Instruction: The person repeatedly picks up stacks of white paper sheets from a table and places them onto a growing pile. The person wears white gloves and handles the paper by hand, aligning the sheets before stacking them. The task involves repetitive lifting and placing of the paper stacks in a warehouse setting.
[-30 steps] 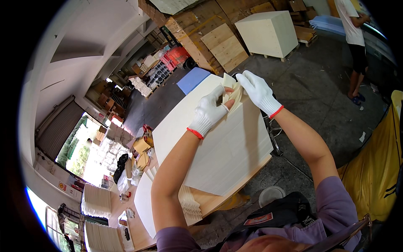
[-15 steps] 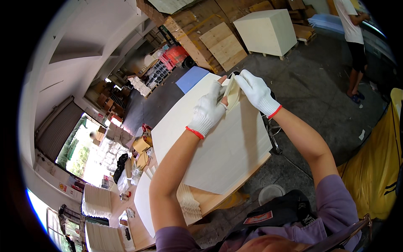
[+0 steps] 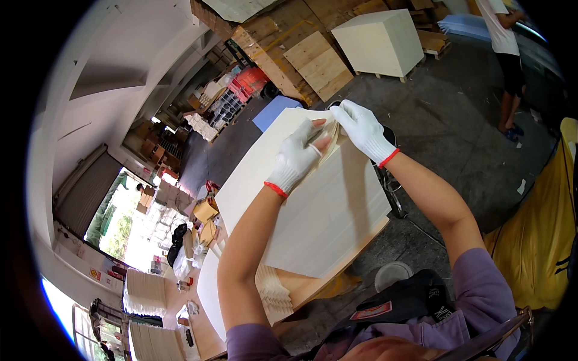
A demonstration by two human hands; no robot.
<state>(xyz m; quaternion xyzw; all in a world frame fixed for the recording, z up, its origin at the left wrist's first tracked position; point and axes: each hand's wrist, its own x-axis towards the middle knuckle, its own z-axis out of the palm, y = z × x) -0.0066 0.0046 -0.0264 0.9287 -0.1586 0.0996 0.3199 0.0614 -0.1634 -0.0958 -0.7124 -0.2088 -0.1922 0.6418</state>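
A tall stack of large cream paper sheets [image 3: 325, 222] stands on a wooden table in front of me. Both of my hands wear white knitted gloves with red cuffs, at the stack's far corner. My right hand [image 3: 364, 133] pinches several sheets there, bending their edges up. My left hand [image 3: 294, 157] lies beside the raised edges. Its thumb and forefinger, bare at the tips, are spread apart and touch the sheets. How far the fingers reach between the sheets is hidden.
More paper stacks [image 3: 144, 292] stand on the table [image 3: 307, 292] at left. Beyond it are a blue sheet [image 3: 274, 112], a red forklift [image 3: 250, 83] and a pale stack on a pallet [image 3: 379, 45]. A person [image 3: 509, 60] stands far right, and yellow cloth [image 3: 533, 234] hangs near right.
The raised sheet edges have shifted toward my right hand and now bend inside its grip. My left thumb and forefinger no longer clasp the edges, and the view has shifted slightly.
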